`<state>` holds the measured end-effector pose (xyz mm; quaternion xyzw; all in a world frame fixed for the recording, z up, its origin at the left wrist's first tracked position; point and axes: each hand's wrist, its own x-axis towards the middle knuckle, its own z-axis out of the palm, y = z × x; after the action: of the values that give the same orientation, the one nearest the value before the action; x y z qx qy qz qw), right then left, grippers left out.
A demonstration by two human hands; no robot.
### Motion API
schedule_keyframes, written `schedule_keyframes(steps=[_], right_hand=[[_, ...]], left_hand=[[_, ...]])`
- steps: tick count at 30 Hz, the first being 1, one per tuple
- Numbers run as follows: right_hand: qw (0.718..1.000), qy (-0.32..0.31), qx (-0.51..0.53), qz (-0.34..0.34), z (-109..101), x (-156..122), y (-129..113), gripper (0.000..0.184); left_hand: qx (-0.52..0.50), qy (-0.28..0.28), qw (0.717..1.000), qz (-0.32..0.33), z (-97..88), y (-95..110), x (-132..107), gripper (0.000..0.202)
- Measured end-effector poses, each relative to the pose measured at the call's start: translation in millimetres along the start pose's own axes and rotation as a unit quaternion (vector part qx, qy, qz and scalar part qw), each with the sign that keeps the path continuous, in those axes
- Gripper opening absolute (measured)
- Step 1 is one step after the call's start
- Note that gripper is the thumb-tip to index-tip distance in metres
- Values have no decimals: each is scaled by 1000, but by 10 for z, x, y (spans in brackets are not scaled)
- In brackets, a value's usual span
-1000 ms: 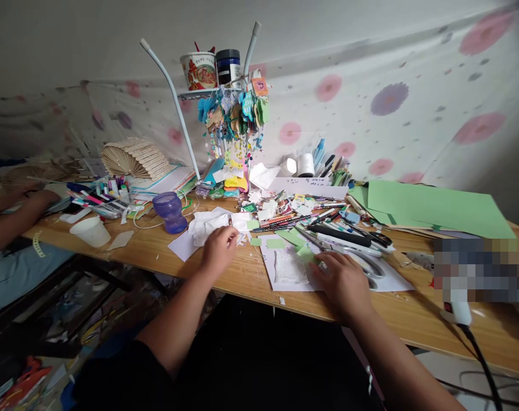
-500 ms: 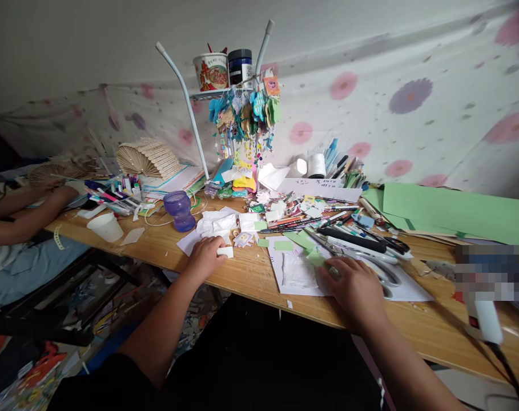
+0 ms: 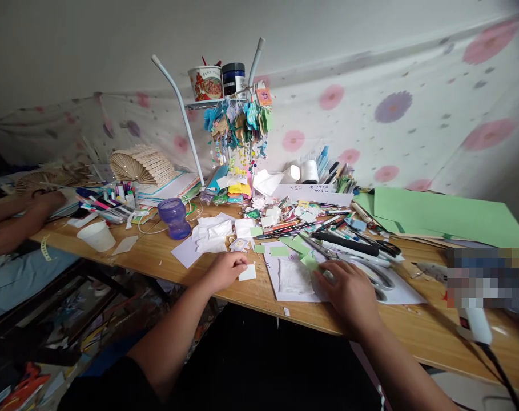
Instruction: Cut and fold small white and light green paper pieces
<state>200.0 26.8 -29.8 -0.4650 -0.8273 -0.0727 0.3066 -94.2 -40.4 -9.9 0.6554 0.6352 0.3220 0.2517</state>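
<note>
My left hand (image 3: 226, 273) pinches a small white piece of paper (image 3: 248, 273) over the wooden table's front edge. My right hand (image 3: 351, 290) rests on a white sheet (image 3: 273, 279), its fingers bent and thumb apart from them. Something pale shows in the gap below its index finger, too little to name. Left of these fingers lies a thin white crinkled square (image 3: 296, 277). Small green paper pieces (image 3: 278, 251) lie above it. Scissors (image 3: 383, 277) lie just behind my right hand, partly hidden by it.
A purple cup (image 3: 174, 218) and a white cup (image 3: 96, 236) stand to the left. Pens and scraps crowd the middle. Green sheets (image 3: 447, 211) lie at right, near a white corded tool (image 3: 477, 322). Another person's arm (image 3: 28, 214) rests at far left.
My left hand has moved right and nearer to me with the white paper, away from the white stack. More of the paper shows. My right hand stays almost in place.
</note>
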Motion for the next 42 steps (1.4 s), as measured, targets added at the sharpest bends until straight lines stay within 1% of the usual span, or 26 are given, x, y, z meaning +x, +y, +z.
schedule_keyframes(steps=[3, 5, 7, 9, 12, 14, 15, 17, 19, 22, 25, 27, 30, 33, 35, 36, 38, 39, 41, 42], right_hand=[[1000, 12, 20, -5, 11, -2, 12, 22], [999, 18, 37, -3, 19, -1, 23, 23], [998, 25, 55, -1, 25, 2, 34, 22], [996, 38, 76, -2, 23, 4, 35, 22], [989, 70, 129, -10, -9, -3, -5, 20], [979, 83, 182, -46, -40, -12, -63, 18], [972, 83, 206, -77, -53, -15, -97, 16], [957, 76, 237, -149, -62, -19, -159, 17], [949, 67, 236, -197, -53, -15, -198, 20], [950, 61, 223, -212, -36, -5, -207, 20], [951, 57, 217, -215, -51, -4, -202, 19], [954, 41, 209, -212, -72, -9, -208, 17], [962, 21, 200, -182, -82, -19, -202, 17], [982, 41, 156, -101, -49, -19, -139, 20], [994, 42, 88, -53, -28, 0, -76, 22], [997, 35, 51, -42, -27, 22, -51, 23], [999, 24, 1, -39, -46, 107, -42, 24], [999, 19, -6, -45, -64, 173, -65, 23], [997, -9, 15, -72, -93, 352, -171, 22], [994, -38, 35, -97, -92, 458, -249, 22]], left_hand=[[62, 9, 998, 26, 95, 36, 76, 19], [97, 26, 994, 43, 109, 36, 105, 18], [107, 45, 992, 59, 104, 17, 113, 18], [81, 59, 993, 57, 105, -9, 105, 16], [-6, 72, 997, 17, 148, -8, 100, 12], [-71, 76, 995, 2, 209, 50, 128, 10], [-102, 73, 992, 1, 247, 97, 153, 9], [-156, 46, 987, 7, 330, 214, 222, 5], [-183, 12, 983, 5, 408, 336, 296, 2], [-206, -26, 978, 7, 497, 482, 367, 6], [-232, -39, 972, 18, 542, 567, 366, 11], [-247, -44, 968, 23, 540, 583, 347, 14], [-256, -34, 966, 17, 464, 513, 339, 16], [-210, 25, 977, -2, 306, 313, 370, 12], [-161, 64, 985, -8, 197, 144, 393, 10], [-136, 81, 987, -8, 155, 65, 400, 10], [-90, 105, 990, -4, 112, -62, 402, 11], [-71, 115, 991, 0, 110, -104, 397, 12], [-43, 136, 990, 10, 131, -146, 383, 13], [-33, 145, 989, 14, 147, -149, 375, 14]])
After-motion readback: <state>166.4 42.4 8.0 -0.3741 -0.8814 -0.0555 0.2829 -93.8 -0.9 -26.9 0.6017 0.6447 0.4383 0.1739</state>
